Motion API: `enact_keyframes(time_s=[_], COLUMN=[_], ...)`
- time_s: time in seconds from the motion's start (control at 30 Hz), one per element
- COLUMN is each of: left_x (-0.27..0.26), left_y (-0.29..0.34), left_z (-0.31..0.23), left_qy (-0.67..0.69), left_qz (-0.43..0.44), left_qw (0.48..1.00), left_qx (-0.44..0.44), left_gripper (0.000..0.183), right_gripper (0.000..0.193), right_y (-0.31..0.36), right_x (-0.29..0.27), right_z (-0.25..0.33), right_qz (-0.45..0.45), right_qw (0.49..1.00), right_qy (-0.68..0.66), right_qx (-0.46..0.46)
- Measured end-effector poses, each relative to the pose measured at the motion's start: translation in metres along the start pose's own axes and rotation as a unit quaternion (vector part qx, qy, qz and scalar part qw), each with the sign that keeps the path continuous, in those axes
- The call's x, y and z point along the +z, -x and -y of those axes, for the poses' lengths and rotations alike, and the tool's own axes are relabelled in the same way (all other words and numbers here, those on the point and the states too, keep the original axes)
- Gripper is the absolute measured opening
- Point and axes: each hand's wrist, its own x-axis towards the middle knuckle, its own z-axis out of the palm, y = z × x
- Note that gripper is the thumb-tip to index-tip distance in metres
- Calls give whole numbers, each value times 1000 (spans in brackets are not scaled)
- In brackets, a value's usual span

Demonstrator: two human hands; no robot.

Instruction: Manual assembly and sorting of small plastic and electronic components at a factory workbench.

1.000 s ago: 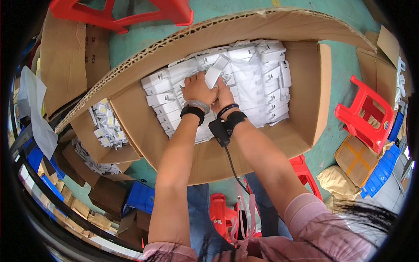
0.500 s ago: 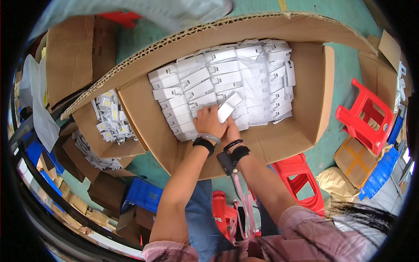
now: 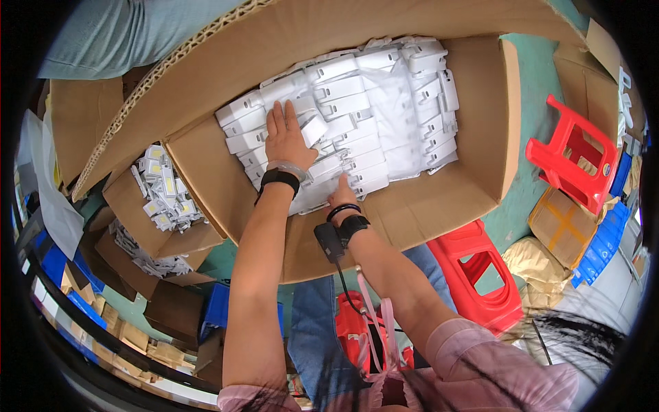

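Inside a large open cardboard box (image 3: 456, 199), rows of white plastic housings (image 3: 343, 88) with small slots are stacked side by side. My left hand (image 3: 287, 141) lies flat on the left rows, fingers stretched out and pointing away from me. A tilted white housing (image 3: 314, 129) rests beside its thumb and index finger. At the near edge of the stack, my right hand (image 3: 342, 195) touches the housings with its index finger extended; its other fingers are partly hidden. A translucent wrapping sheet (image 3: 392, 117) covers part of the right-hand rows.
A smaller box (image 3: 130, 199) of white parts with yellow patches (image 3: 167, 182) stands to the left. Red plastic stools (image 3: 573, 154) are at the right and near my legs. Taped cardboard (image 3: 561, 226) and crumpled brown paper (image 3: 532, 264) lie farther right. A person's clothed leg (image 3: 130, 38) is at the far left.
My hands have separated: the left moved left and farther onto the stack with fingers spread flat, the right stays near the front edge. The tilted white housing now lies farther left. The view shifted closer.
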Motion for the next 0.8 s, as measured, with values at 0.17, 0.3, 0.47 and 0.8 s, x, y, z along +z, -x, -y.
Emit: enact_keyframes(time_s=[0.17, 0.3, 0.47, 0.8], left_x=[-12, -4, -1, 3], left_y=[-2, 3, 2, -21], left_z=[1, -6, -6, 8], left_qy=[-101, -62, -63, 54], left_qz=[77, 113, 111, 269], left_qw=[992, 992, 992, 961], left_qx=[-11, -15, -12, -12], left_gripper=[92, 81, 76, 68], right_gripper=[82, 76, 72, 63], right_y=[24, 31, 32, 42], right_x=[11, 18, 24, 28], right_z=[-4, 5, 6, 17], right_qz=[56, 11, -2, -22], right_qw=[986, 980, 983, 987], right_qy=[-150, -197, -173, -124], right_qx=[36, -14, -59, -100])
